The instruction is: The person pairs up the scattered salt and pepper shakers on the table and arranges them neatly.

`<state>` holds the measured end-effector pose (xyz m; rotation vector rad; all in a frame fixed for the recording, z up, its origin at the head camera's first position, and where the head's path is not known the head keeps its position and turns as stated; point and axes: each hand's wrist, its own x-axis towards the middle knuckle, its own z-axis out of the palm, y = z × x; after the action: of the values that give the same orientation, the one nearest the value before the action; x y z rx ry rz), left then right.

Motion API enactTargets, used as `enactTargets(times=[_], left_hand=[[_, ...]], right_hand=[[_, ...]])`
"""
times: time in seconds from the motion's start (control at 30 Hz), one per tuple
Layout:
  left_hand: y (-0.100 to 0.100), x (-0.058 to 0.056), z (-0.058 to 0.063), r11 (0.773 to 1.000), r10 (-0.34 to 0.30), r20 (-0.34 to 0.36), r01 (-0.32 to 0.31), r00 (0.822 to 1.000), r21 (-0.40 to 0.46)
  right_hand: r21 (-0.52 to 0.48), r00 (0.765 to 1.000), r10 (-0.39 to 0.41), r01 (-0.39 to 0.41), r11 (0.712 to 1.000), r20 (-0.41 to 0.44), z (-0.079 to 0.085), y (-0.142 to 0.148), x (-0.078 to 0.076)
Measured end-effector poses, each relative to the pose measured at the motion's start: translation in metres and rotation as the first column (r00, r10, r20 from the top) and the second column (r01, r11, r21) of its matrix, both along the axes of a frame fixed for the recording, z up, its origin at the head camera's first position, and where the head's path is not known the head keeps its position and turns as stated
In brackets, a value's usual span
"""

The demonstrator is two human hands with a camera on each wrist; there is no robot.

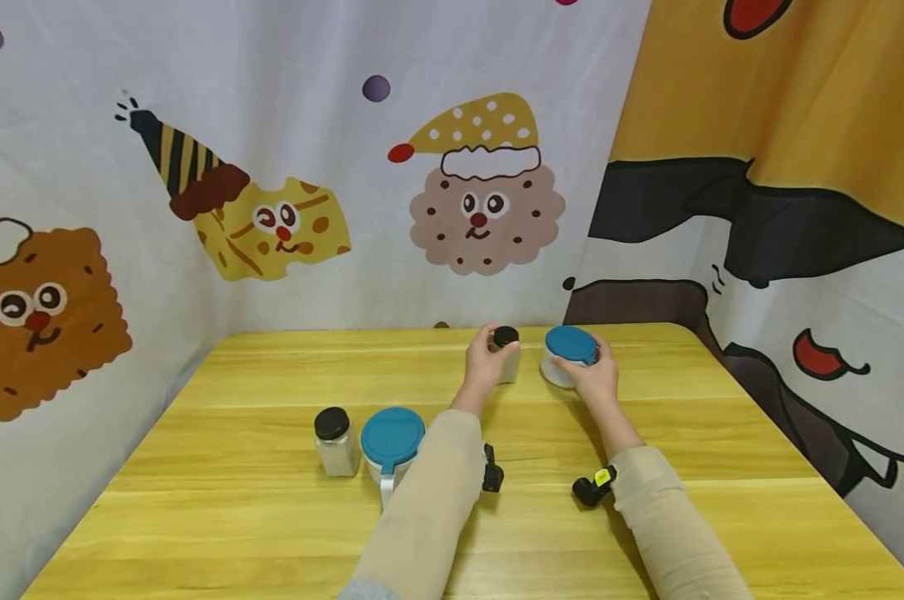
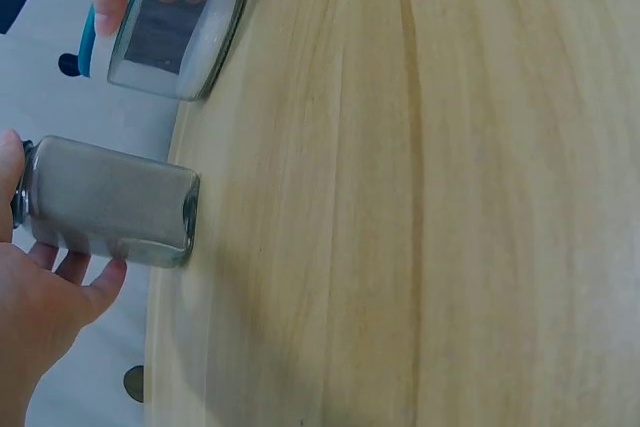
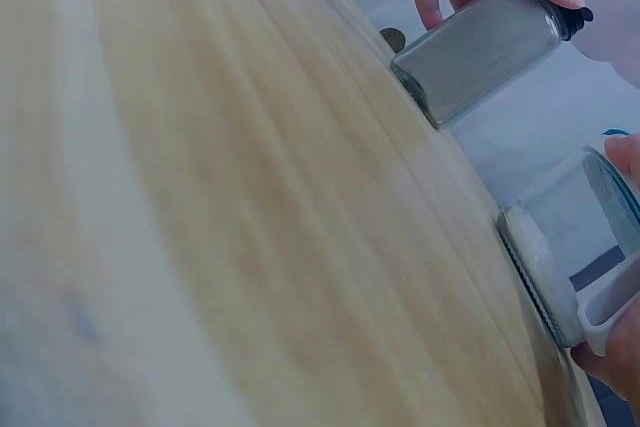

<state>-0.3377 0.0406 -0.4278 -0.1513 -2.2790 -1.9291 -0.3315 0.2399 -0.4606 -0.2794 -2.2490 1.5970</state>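
Observation:
At the far side of the table, my left hand point(image 1: 484, 364) grips a square glass jar point(image 2: 110, 197) with a black lid, thumb near the lid and fingers round its side. The jar's contents look pale grey. Just to the right, my right hand point(image 1: 600, 379) holds a round glass canister point(image 3: 545, 232) by its sides, near its white handle point(image 3: 612, 299). A blue lid point(image 1: 571, 344) covers it, and white stuff lies at its bottom. Both vessels look upright, with their bases at the tabletop; exact contact is hard to tell.
Nearer and to the left stand a second black-lidded jar point(image 1: 337, 443) and a second blue-lidded canister point(image 1: 393, 440), partly hidden by my left sleeve point(image 1: 429, 500). The wooden table point(image 1: 272, 533) ends at a cartoon-printed curtain point(image 1: 294, 75). Black wrist cameras hang at both cuffs.

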Motion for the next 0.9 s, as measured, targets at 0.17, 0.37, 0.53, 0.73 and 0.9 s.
enactTargets(times=[0.17, 0.37, 0.53, 0.73, 0.9], left_hand=[[0.000, 0.001, -0.001, 1.000, 0.000, -0.030, 0.000, 1.000, 0.000], [0.000, 0.004, -0.002, 1.000, -0.006, -0.040, 0.006, 0.999, -0.016], [0.001, 0.006, -0.004, 1.000, -0.016, -0.050, 0.015, 0.999, -0.017], [0.002, 0.006, -0.003, 0.999, -0.026, -0.073, 0.024, 0.997, -0.021], [0.003, 0.009, 0.002, 1.000, -0.025, -0.083, 0.024, 0.996, -0.010]], right_hand=[[-0.007, 1.000, 0.001, -0.001, 1.000, -0.001, 0.002, -0.002, 0.002], [-0.015, 1.000, -0.002, 0.002, 1.000, 0.003, 0.000, -0.001, 0.004], [-0.004, 1.000, -0.007, 0.007, 1.000, 0.003, 0.002, -0.001, 0.007], [0.007, 1.000, -0.006, 0.006, 1.000, -0.011, 0.004, -0.002, 0.012], [0.007, 1.000, -0.001, 0.001, 1.000, -0.028, 0.007, -0.001, 0.016]])
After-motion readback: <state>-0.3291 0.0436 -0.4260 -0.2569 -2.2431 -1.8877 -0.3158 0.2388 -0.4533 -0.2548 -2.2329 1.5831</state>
